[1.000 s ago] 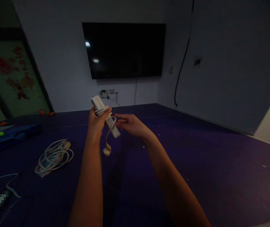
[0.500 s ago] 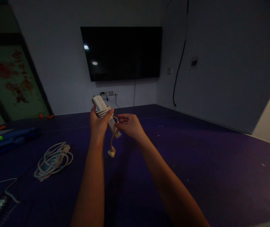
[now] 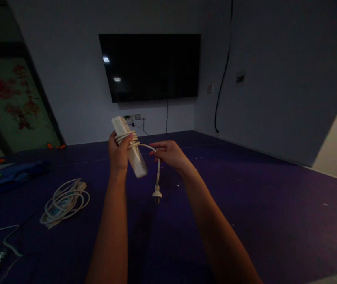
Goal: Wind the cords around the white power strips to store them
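A white power strip is tilted in the air, its own cord wound several times around its middle. My left hand is closed around the strip, with the thumb pressed over the wound cord. To the right, my right hand pinches the loose end of the white cord between thumb and fingers. From that pinch the cord hangs down, ending in a white plug with its prongs pointing at the floor.
On the purple floor at left lies another white power strip with a loosely coiled cable. Beyond it is a dark blue cloth. A television hangs on the wall above sockets. A black cable runs down the right wall.
My right hand has moved slightly right, drawing the cord end away from the strip. The plug has swung right and now hangs straight down. The strip has turned a little in my left hand.
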Available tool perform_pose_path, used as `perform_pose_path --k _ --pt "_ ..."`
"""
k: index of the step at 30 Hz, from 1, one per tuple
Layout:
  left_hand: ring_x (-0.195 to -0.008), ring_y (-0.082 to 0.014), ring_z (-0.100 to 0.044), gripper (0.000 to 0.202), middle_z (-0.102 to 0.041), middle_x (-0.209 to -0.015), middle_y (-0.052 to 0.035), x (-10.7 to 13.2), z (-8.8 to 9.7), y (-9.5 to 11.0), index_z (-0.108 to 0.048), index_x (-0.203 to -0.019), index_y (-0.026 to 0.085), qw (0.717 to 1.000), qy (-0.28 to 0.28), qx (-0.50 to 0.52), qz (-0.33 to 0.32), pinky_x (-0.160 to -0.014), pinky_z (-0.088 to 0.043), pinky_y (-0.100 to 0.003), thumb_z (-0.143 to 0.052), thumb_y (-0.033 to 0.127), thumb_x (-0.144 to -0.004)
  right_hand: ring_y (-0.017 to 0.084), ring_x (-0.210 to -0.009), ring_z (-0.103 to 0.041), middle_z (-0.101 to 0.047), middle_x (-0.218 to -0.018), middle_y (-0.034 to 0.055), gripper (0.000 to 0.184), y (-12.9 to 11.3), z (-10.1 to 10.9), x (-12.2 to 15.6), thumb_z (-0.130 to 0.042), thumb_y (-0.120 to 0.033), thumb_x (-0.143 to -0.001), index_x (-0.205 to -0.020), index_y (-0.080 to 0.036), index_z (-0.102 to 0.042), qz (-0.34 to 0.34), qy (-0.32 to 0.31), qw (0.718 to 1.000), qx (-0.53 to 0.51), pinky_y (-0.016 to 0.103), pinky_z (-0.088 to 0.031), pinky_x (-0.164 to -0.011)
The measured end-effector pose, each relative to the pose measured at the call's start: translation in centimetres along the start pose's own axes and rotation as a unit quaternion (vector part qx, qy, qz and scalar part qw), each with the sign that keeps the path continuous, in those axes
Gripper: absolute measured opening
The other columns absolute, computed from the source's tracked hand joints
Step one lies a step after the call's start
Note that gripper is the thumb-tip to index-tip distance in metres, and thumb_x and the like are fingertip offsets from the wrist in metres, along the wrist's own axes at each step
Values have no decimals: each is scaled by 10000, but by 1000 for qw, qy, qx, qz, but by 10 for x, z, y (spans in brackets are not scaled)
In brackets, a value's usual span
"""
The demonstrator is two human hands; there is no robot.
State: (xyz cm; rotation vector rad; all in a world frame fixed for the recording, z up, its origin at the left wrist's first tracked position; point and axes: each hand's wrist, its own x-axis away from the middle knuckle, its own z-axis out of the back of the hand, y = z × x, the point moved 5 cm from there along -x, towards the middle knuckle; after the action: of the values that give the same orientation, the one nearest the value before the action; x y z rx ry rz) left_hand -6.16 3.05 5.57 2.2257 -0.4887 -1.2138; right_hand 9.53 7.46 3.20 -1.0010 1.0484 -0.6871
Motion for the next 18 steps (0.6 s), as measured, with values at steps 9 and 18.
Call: perform_pose_path --k 9,18 --pt "-693 -151 -629 322 -643 -743 -29 2 -5 -7 -623 -818 150 991 7 120 56 -662 -502 -261 -655 378 -592 101 -617 -604 -689 -688 23 520 26 4 -17 -492 90 -644 -1061 -145 -696 16 6 995 95 208 -482 -602" --pt "-594 -133 -593 336 -620 -680 -15 0 0 -17 -615 -815 170 988 35 101 109 -584 -487 -248 -643 415 -587 166 -704 -641 -709 -725 38 330 34 3 -20 -700 -64 -636 -935 -195 -745 65 22 964 259 277 -480 -666"
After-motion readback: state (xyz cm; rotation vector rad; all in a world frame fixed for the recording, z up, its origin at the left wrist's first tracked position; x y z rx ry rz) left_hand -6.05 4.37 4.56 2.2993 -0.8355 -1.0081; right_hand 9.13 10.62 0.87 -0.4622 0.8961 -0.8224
